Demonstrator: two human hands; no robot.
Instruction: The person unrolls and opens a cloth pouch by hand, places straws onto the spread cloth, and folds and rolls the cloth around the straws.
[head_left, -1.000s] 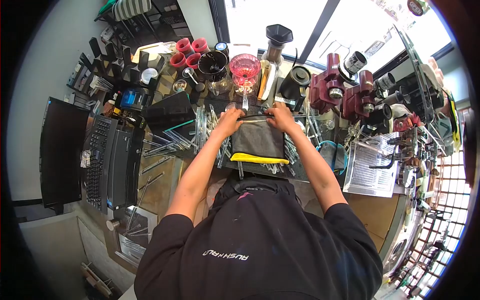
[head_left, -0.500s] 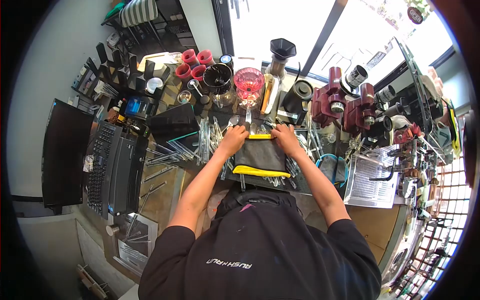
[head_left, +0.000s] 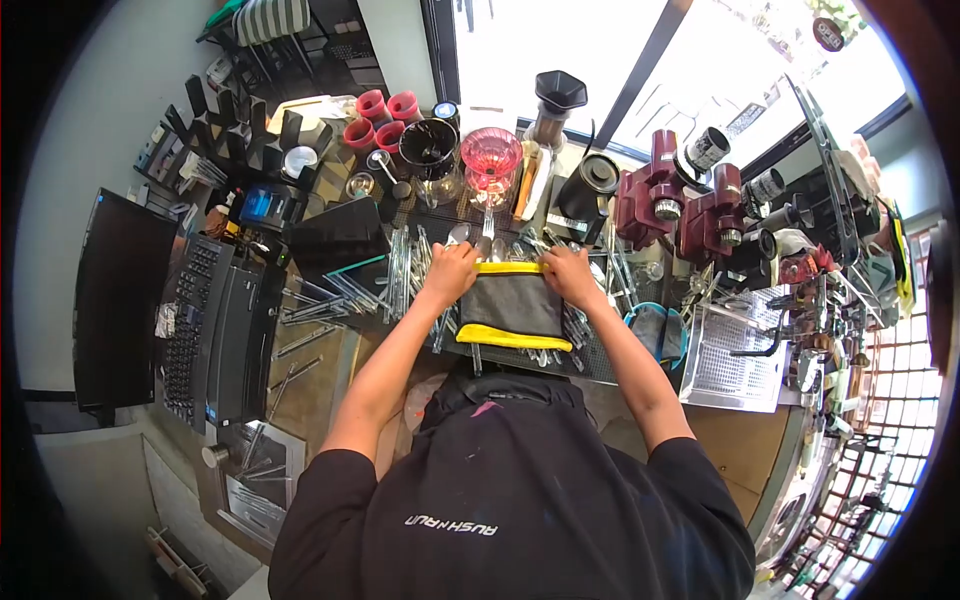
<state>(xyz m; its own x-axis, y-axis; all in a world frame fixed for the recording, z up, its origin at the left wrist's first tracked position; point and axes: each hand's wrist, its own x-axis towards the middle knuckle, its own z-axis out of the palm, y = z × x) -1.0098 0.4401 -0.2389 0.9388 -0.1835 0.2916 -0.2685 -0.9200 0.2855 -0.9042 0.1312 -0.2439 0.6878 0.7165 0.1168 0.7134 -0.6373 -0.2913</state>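
Observation:
A grey cloth with yellow edges (head_left: 514, 304) lies spread over cutlery on the dark mesh mat, its far yellow edge running between both hands. My left hand (head_left: 453, 272) is closed at the cloth's far left corner, fingers curled down around the edge. At the far right corner my right hand (head_left: 570, 276) pinches the same edge. Spoons and a fork (head_left: 489, 222) lie just beyond the cloth, and more cutlery (head_left: 400, 272) sticks out on both sides and under its near edge.
A black tablet-like panel (head_left: 340, 238) stands to the left. Behind are a black dripper (head_left: 429, 148), a pink dripper (head_left: 491, 152) and a black canister (head_left: 590, 186). Maroon grinders (head_left: 655, 190) and a perforated metal tray (head_left: 736, 352) are on the right; a keyboard (head_left: 196, 320) is far left.
My left hand has moved a little to the left, and the cloth's far edge between the hands looks wider and flatter. The whole view has shifted slightly.

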